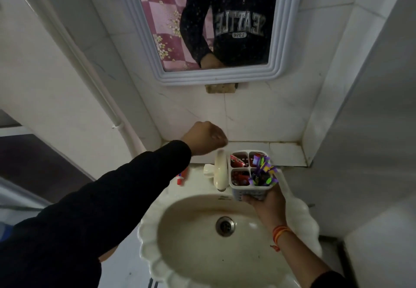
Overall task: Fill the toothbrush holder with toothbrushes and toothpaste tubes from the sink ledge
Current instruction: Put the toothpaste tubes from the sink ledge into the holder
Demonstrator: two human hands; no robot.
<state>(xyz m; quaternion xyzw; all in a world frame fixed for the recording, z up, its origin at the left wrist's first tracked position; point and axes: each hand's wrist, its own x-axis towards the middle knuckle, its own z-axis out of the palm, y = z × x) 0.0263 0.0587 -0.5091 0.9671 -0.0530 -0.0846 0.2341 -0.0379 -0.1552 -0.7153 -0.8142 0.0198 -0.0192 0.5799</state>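
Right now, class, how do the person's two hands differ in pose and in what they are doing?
The left hand is closed in a loose fist above the ledge and seems to hold nothing; the right hand grips the toothbrush holder from below. The left arm is sleeved to the wrist; the right wrist is bare, with an orange thread band.
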